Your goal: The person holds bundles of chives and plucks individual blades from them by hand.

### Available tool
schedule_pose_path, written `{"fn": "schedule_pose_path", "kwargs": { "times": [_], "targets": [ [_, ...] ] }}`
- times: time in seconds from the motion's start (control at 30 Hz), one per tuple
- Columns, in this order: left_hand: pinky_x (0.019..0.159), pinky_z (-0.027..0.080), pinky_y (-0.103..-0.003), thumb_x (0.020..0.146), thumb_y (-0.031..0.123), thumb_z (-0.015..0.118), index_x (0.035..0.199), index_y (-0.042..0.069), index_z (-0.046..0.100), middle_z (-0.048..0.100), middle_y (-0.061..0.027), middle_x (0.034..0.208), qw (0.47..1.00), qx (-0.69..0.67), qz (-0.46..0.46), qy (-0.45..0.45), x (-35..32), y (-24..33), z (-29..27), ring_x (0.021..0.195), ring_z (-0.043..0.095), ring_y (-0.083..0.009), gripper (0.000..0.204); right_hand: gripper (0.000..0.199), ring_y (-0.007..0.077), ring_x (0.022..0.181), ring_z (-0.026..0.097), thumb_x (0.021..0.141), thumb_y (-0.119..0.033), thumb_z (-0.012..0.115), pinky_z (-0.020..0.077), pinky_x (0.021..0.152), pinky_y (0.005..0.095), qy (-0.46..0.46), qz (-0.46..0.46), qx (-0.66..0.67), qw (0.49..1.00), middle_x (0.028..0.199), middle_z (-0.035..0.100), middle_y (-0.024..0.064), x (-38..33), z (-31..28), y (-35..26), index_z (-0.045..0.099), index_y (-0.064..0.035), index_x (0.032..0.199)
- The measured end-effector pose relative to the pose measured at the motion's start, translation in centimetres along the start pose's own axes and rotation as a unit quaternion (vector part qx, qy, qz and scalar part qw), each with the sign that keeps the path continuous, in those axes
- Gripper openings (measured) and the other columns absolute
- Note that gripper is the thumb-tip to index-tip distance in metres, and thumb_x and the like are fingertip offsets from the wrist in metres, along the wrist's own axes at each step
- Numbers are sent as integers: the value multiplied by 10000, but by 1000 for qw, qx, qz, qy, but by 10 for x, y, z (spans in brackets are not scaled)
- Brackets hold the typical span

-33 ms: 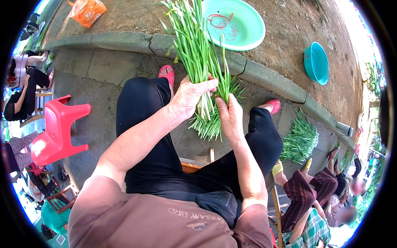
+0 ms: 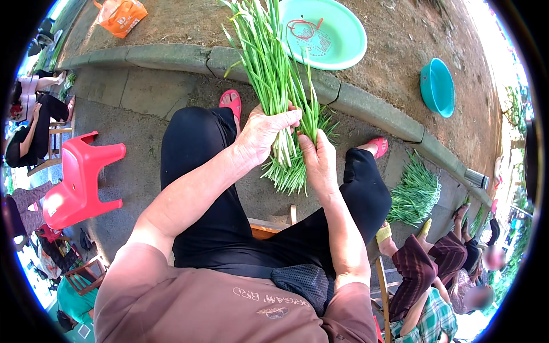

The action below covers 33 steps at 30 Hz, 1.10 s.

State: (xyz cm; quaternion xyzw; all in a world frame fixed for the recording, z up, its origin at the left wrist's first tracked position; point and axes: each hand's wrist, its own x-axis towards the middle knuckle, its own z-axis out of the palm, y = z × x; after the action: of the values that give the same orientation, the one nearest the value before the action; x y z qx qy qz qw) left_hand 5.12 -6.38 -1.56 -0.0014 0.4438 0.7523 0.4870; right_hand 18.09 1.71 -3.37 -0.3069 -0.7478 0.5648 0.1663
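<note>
My left hand (image 2: 264, 132) is closed round a thick bundle of garlic chives (image 2: 260, 60). The pale stem ends point down toward me, and the long green leaves fan out away from me. Close beside it, my right hand (image 2: 319, 163) pinches a smaller bunch of chives (image 2: 309, 117) between thumb and fingers. The fingertips of both hands nearly meet, partly hidden by leaves. On the ground beneath, between my feet, lies a pile of chives (image 2: 289, 176).
Beyond the stone kerb (image 2: 377, 111) sit a pale green basin (image 2: 351, 40) with a red ring-shaped item, a teal basin (image 2: 430, 91) and an orange bag (image 2: 121, 18). A red stool (image 2: 77, 183) stands left. More chives (image 2: 416, 191) lie right, near a seated person (image 2: 420, 274).
Loose leaf tips at the left edge of the held bundle have shifted slightly. Both hands stay where they were.
</note>
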Motion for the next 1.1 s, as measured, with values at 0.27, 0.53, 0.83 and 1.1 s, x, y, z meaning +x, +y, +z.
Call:
{"fn": "schedule_pose_path", "kwargs": {
  "times": [0.27, 0.53, 0.83, 1.1],
  "targets": [
    [620, 488, -230, 779, 34, 679, 916, 58, 594, 608, -16, 796, 1000, 18, -4, 12, -2, 3, 2, 689, 592, -102, 163, 181, 21, 488, 355, 947, -203, 507, 261, 428, 187, -73, 152, 289, 943, 675, 477, -47, 1, -10, -11, 571, -34, 947],
    [567, 491, -255, 791, 54, 661, 888, 57, 586, 594, -26, 726, 1000, -12, -13, 17, 0, 8, 3, 624, 581, -130, 123, 205, 45, 476, 362, 933, -249, 521, 244, 428, 193, -110, 182, 372, 903, 655, 470, -41, 3, -17, -16, 579, -52, 924],
    [590, 509, -300, 858, 184, 645, 911, 84, 546, 566, -30, 751, 991, -113, 42, 66, 16, 38, -33, 645, 558, -152, 151, 199, 52, 477, 372, 934, -240, 523, 261, 419, 196, -46, 151, 388, 908, 679, 473, -36, 1, -44, -5, 563, -45, 931],
    [635, 520, -290, 811, 91, 682, 919, 92, 558, 619, -44, 862, 985, -157, 78, 7, 2, 47, -20, 711, 588, -132, 165, 196, 27, 486, 344, 943, -212, 507, 241, 428, 178, -30, 127, 248, 960, 673, 467, -51, -1, -35, -22, 578, -29, 941]
  ]
}}
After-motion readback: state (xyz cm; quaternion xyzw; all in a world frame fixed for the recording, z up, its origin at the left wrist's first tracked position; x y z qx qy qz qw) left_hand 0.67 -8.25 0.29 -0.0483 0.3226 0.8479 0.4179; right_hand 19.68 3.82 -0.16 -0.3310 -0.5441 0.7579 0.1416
